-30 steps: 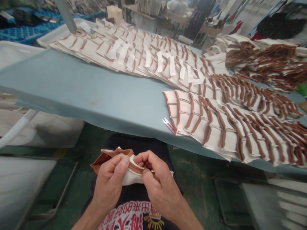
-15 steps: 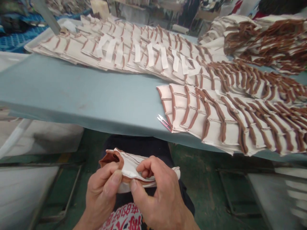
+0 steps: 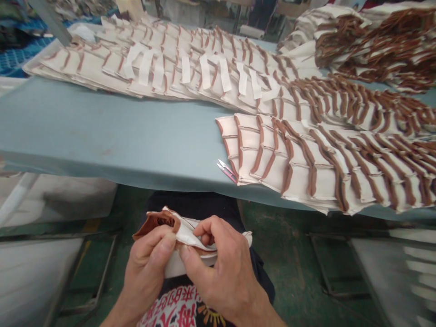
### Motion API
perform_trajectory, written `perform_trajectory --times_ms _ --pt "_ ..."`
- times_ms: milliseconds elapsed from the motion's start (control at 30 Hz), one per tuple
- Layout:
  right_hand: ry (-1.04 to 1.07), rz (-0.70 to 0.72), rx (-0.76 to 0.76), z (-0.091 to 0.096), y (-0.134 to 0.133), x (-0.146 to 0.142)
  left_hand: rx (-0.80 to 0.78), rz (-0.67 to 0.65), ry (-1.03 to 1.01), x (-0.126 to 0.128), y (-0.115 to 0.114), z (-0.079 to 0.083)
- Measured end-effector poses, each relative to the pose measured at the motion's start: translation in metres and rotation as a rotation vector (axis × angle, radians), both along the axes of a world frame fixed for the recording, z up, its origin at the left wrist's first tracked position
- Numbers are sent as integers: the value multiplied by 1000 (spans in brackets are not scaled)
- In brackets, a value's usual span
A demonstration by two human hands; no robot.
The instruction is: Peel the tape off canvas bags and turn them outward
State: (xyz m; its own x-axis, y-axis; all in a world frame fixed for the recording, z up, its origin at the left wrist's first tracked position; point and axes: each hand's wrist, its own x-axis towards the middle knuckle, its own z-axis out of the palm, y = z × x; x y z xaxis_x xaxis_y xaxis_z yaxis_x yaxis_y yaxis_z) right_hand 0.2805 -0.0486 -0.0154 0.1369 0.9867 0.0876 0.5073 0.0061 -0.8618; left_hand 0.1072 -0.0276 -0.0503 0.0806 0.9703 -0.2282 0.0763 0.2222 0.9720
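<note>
Over my lap I hold a sewn fabric piece, white with brown edging and a brown opening at its left end. My left hand pinches the brown edge beside that opening between thumb and fingers. My right hand grips the same piece along its lower brown seam, its thumb near my left thumb and its index finger curled over the white cloth. Part of the piece is hidden behind my right hand. On the table edge ahead lie small thread snips with pink handles, blades pointing left.
A blue-green covered table stretches across in front of me. Overlapping rows of white and brown fabric pieces lie on its right, and more rows at the back carry white strips. A brown and white heap stands at back right.
Both hands and the held fabric piece have shifted slightly left, and the brown opening shows wider. My right thumb is closer to the left one. The view has tilted slightly downward.
</note>
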Motion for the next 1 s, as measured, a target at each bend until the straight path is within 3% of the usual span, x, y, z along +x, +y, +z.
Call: perform_trajectory --times_ms 100,233,400,600,733,900,1000 --pt "81 38 -133 0 1 6 -71 -48 -15 -3 4 1" --pt "151 64 -246 1 3 8 -46 -195 21 -9 7 2" --pt "206 84 -325 2 5 5 -62 -92 -84 -9 3 0" --pt "221 85 -311 1 8 5 32 -235 117 -4 13 19" --pt "155 42 -266 -4 9 -1 131 -232 235 4 31 29" --pt "232 81 -397 -14 10 -13 118 -172 229 0 40 18" --pt "244 89 -430 -18 11 -15 29 -183 201 -13 37 9"
